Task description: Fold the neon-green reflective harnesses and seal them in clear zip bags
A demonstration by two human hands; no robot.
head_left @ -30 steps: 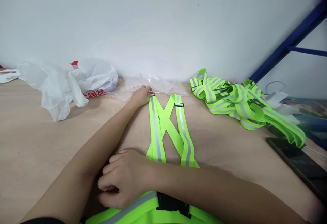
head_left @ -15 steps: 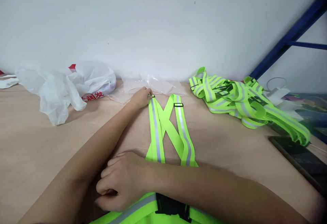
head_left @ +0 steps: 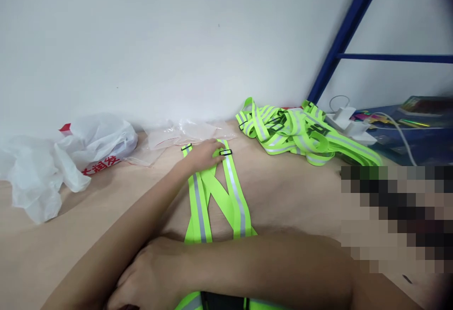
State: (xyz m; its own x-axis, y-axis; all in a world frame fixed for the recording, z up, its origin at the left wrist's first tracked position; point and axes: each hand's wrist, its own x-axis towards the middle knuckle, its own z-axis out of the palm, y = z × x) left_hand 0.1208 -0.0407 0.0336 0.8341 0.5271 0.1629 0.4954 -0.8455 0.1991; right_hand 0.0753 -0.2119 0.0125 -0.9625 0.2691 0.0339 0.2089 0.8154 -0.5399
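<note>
A neon-green reflective harness [head_left: 233, 201] lies flat on the wooden table [head_left: 300, 196], its two straps crossing. My left hand [head_left: 203, 155] reaches across to the straps' far ends, between their two black buckles. Its fingers are pressed together on the right strap beside that strap's buckle [head_left: 225, 152]. My right hand [head_left: 148, 277] is closed at the near edge, over the harness's waist belt [head_left: 187, 301]. My right forearm crosses the lower straps and hides them. A black clasp shows just under that arm.
A heap of more green reflective harnesses [head_left: 297, 130] lies at the back right. Clear plastic bags [head_left: 184, 133] sit by the wall, white plastic bags [head_left: 71, 154] at the left. A blue rack post [head_left: 339, 41], white chargers [head_left: 345, 116] and a blurred patch stand on the right.
My left hand has slid from the left strap's end rightward to the right strap's buckle. The view has swung right. My right hand stays closed at the belt.
</note>
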